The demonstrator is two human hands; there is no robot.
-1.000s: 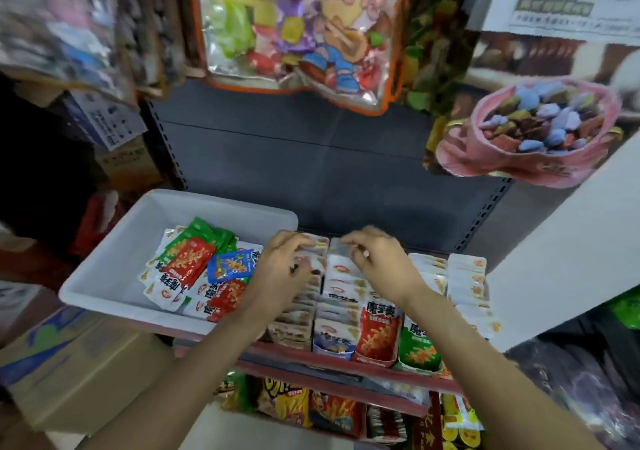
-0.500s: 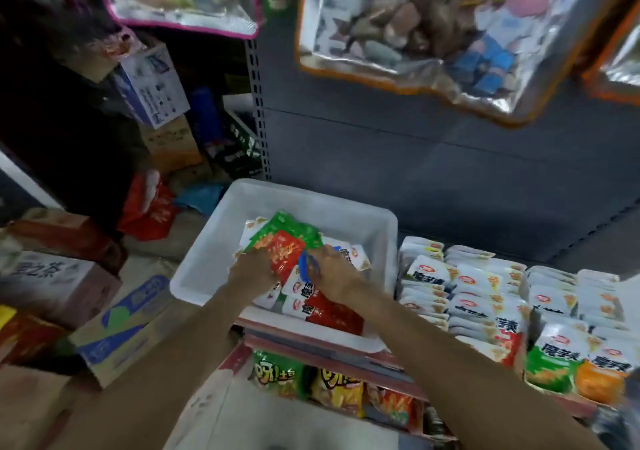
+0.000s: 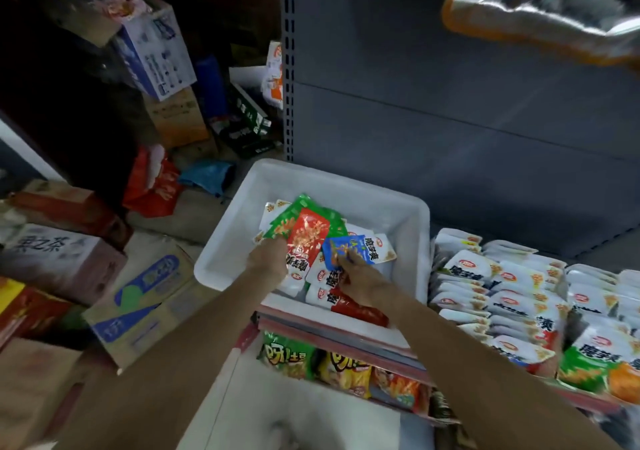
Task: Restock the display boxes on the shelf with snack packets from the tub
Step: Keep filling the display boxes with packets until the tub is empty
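Note:
A white plastic tub (image 3: 221, 241) sits on the shelf edge, holding loose snack packets in green, red, blue and white. My left hand (image 3: 268, 259) is inside the tub and grips the lower edge of a fanned bunch of green and red packets (image 3: 304, 228). My right hand (image 3: 360, 280) pinches a blue packet (image 3: 341, 250) lying over the white ones. To the right, display boxes (image 3: 512, 297) stand packed with rows of white packets.
Cardboard cartons (image 3: 145, 293) are stacked on the floor at the left. A lower shelf holds chip bags (image 3: 311, 359). A grey back panel (image 3: 450, 103) rises behind the tub, and large foil bags (image 3: 540, 9) hang above.
Both hands left the display boxes and moved left into the tub. The left hand took hold of green and red packets, the right a blue one. The view swung left.

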